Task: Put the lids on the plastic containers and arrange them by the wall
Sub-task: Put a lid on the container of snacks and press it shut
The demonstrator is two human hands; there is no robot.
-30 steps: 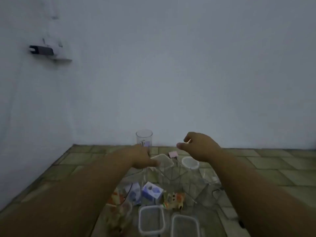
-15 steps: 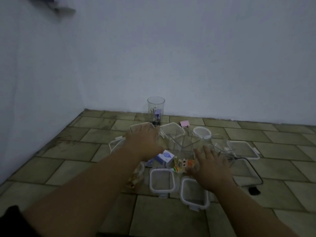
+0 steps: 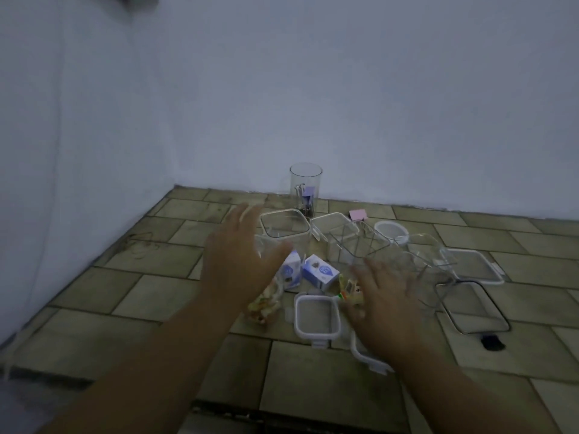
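A clutter of things lay on the tiled floor (image 3: pixel 329 389) near the corner where two pale walls (image 3: pixel 376 104) met. Two small blue-and-white cartons (image 3: pixel 319 272) and a colourful snack packet (image 3: pixel 264 300) sat in the middle of the pile, between the hands and the clear tubs behind them. A pink clip (image 3: pixel 358 214) lay near the far wall, and a small dark object (image 3: pixel 493 342) sat off to the right.

The left hand (image 3: pixel 241 258) hovered with fingers spread and apart, holding nothing, just beside a square clear container (image 3: pixel 285 228) standing open at its right. The right hand (image 3: pixel 387 303) was also spread flat and empty, lying over a white-rimmed lid (image 3: pixel 365 355) whose near corner showed under the wrist. A second square lid (image 3: pixel 317 317) lay just left of that hand.

Further clear containers (image 3: pixel 358 242) crowded behind, all lidless; a white round lid (image 3: pixel 391 230) and two larger flat lids (image 3: pixel 473 264) lay to the right. A tall round container (image 3: pixel 305 189) stood against the far wall, holding small clips.
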